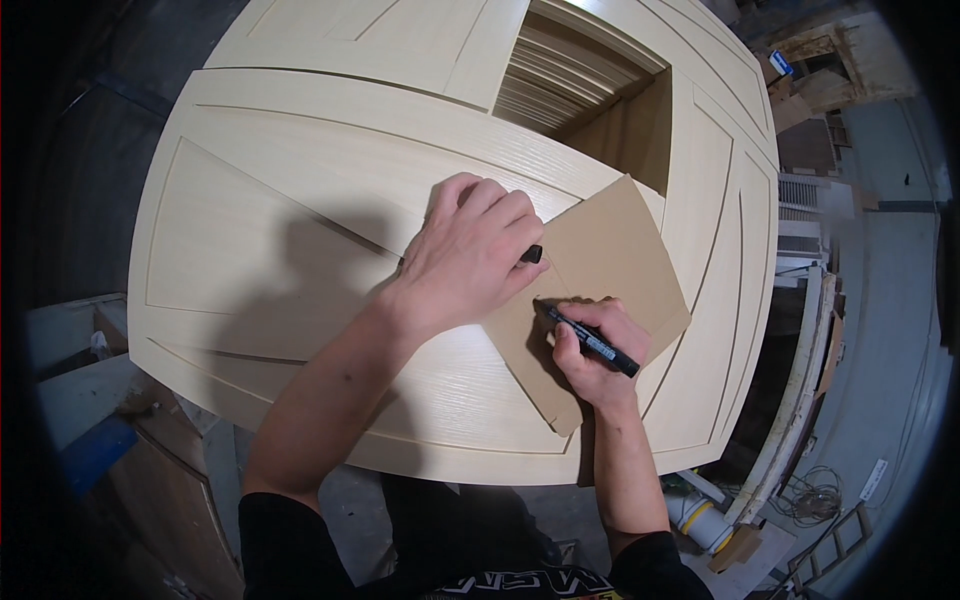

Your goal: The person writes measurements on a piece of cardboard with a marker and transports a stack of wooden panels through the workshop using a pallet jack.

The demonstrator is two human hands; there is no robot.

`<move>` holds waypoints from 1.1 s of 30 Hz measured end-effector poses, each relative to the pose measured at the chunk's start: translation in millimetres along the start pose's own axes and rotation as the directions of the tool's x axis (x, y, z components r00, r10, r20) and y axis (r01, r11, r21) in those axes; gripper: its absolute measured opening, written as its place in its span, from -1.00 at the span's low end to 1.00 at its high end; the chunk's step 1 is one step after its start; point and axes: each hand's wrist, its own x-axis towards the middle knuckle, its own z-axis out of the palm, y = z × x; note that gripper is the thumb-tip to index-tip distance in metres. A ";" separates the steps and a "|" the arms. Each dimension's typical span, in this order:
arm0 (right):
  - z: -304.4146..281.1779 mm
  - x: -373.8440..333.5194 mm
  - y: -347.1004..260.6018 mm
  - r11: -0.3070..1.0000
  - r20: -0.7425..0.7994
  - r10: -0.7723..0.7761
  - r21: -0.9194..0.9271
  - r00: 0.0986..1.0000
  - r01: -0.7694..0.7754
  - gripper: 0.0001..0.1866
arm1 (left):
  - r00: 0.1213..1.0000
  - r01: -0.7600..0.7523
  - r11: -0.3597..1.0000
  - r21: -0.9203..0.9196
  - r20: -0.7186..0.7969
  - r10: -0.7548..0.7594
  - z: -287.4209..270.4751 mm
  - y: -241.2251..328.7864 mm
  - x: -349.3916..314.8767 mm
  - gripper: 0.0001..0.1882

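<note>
Left hand (462,248), mid-frame: fingers curled together around a smooth, round-ended black piece (532,254). Right hand (601,350), right of centre: thumb and fingers pinch a slim cylindrical black marker (598,345), its tip at the flat, matte tan cardboard (612,245) right of centre. Beneath spreads a pale, wood-grained panel (300,160) with straight grooves; a ribbed, angular opening (590,85) sits upper right of centre.

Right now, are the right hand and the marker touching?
Touching: the head view shows the right hand gripping the marker, its thumb and fingers against the barrel.
</note>
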 end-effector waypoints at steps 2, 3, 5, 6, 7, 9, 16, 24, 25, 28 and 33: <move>-3.8 -1.2 2.7 0.999 0.057 -0.036 0.005 0.998 0.036 -0.86 | 1.000 -0.001 1.000 -0.001 0.002 0.001 0.0 0.0 -0.2 -0.74; -5.6 -1.6 3.0 0.999 0.075 -0.040 0.030 0.996 0.038 -0.86 | 1.000 0.002 1.000 -0.003 0.008 -0.002 -0.1 0.1 -0.5 -0.74; -6.6 -2.1 0.7 0.998 0.093 -0.044 0.056 0.995 0.039 -0.87 | 1.000 0.005 1.000 -0.005 0.015 -0.005 -0.2 -0.2 -0.7 -0.74; -6.4 -2.3 -1.7 0.997 0.054 0.046 0.064 0.998 -0.049 -0.87 | 1.000 0.001 1.000 -0.004 0.012 -0.001 0.2 -0.3 -0.4 -0.74; -6.0 -2.9 -3.7 0.988 0.015 0.136 0.074 0.991 -0.137 -0.87 | 1.000 -0.004 1.000 -0.004 0.008 0.004 0.5 -0.2 -0.4 -0.74; -1.5 0.3 -4.5 0.992 0.025 0.103 0.070 0.994 -0.104 -0.87 | 1.000 0.000 1.000 0.005 0.012 0.000 -0.2 0.1 0.1 -0.74; -7.7 -15.8 2.0 0.859 -0.152 0.407 0.398 0.901 -0.321 -0.90 | 0.999 0.021 1.000 0.005 0.038 -0.021 -1.6 1.1 -1.0 -0.75; -19.3 -11.2 9.2 0.949 0.150 0.226 0.187 0.962 -0.253 -0.85 | 0.994 0.058 0.997 -0.046 0.097 -0.053 -9.3 -1.3 -0.4 -0.74; -16.2 -14.3 5.9 0.948 0.159 0.185 0.232 0.970 -0.219 -0.86 | 0.985 0.079 0.995 -0.066 0.157 -0.068 -11.4 -2.6 -1.1 -0.74; -12.9 -6.0 -7.2 0.979 0.179 0.039 0.192 0.983 -0.074 -0.86 | 0.998 0.029 0.998 -0.054 0.058 -0.026 -3.2 -3.4 -3.3 -0.73; -13.0 -3.9 8.0 0.991 0.185 -0.002 0.128 0.983 -0.022 -0.84 | 1.000 0.006 1.000 -0.021 -0.001 -0.006 -1.8 -4.7 -5.9 -0.71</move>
